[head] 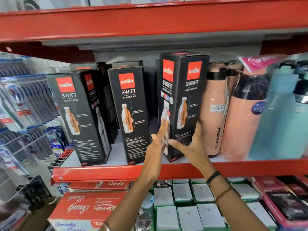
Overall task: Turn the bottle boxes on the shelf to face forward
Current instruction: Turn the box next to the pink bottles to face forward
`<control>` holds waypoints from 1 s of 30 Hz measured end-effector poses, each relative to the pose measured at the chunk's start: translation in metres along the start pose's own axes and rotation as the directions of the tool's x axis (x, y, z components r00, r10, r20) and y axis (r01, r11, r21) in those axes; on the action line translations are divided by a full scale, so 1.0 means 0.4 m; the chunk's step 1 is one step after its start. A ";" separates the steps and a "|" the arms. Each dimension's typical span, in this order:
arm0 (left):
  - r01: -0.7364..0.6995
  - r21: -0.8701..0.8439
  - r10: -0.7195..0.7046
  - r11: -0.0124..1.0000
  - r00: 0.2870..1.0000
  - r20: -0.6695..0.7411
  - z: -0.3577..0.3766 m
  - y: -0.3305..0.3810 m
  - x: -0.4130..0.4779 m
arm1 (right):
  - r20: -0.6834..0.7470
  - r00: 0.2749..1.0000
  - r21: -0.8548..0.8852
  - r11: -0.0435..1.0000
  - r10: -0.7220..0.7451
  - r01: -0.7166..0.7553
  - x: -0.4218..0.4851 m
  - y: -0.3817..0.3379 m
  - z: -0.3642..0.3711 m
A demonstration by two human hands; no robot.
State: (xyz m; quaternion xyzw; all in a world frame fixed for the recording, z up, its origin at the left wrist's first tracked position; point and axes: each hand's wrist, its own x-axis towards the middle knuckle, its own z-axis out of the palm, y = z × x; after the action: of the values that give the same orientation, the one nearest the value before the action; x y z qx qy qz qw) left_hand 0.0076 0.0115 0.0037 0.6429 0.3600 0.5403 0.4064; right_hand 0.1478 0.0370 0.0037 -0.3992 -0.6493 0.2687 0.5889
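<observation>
Three black Cello Swift bottle boxes stand upright along the front of the red shelf [116, 172]. The left box [78, 114] is angled, showing its front and one side. The middle box [133, 114] shows its front. The right box [183, 100] stands turned with a corner toward me, two printed faces showing. My left hand [156, 147] lies with flat fingers against its left face. My right hand [191, 145] cups its lower right face, thumb on the front and fingers round the right edge. More black boxes stand behind, partly hidden.
Peach bottles [215, 110] and a teal flask [280, 117] crowd the shelf right of the held box. A red shelf beam [150, 22] runs overhead. Toothbrush packs [25, 100] hang at left. Red Combo boxes [90, 207] and white-topped boxes [183, 197] fill the level below.
</observation>
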 end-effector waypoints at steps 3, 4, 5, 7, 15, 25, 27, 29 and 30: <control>-0.100 0.096 0.110 0.990 0.987 -0.115 0.006 0.044 0.001 | -0.093 0.995 0.049 0.998 -0.045 0.049 0.032 -0.010 -0.009; -0.184 0.150 0.209 0.971 0.962 -0.175 0.008 0.054 -0.001 | -0.107 0.992 0.067 0.995 -0.062 0.070 0.037 -0.014 -0.011; -0.248 0.219 0.295 0.944 0.929 -0.222 0.006 0.050 0.004 | -0.110 0.991 0.083 0.993 -0.077 0.086 0.039 -0.018 -0.012; -0.223 0.263 0.292 0.939 0.920 -0.263 0.005 0.043 0.025 | -0.089 0.990 0.104 0.988 -0.107 0.116 0.039 -0.030 -0.008; -0.140 0.320 0.213 0.937 0.955 -0.205 -0.037 0.024 0.064 | 0.170 0.984 -0.037 0.997 -0.058 0.066 0.071 -0.026 -0.034; -0.062 0.432 0.187 0.900 0.949 -0.253 -0.026 -0.038 0.056 | 0.198 0.979 -0.179 0.980 -0.054 0.090 0.054 0.049 -0.005; -0.081 0.439 0.201 0.895 0.951 -0.236 -0.022 -0.044 0.049 | 0.166 0.984 -0.173 0.981 -0.058 0.087 0.046 0.062 -0.002; -0.097 0.443 0.210 0.891 0.954 -0.214 -0.023 -0.051 0.044 | 0.118 0.990 -0.156 0.984 -0.071 0.089 0.041 0.074 0.003; -0.091 0.444 0.201 0.891 0.957 -0.208 -0.025 -0.052 0.041 | 0.091 0.993 -0.148 0.985 -0.074 0.087 0.038 0.077 0.007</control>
State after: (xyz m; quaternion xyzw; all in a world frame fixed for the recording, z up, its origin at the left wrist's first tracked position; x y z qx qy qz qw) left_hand -0.0001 0.0363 -0.0079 0.6694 0.4685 0.5526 0.1643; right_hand 0.1513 0.0665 -0.0139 -0.4045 -0.7081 0.2113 0.5388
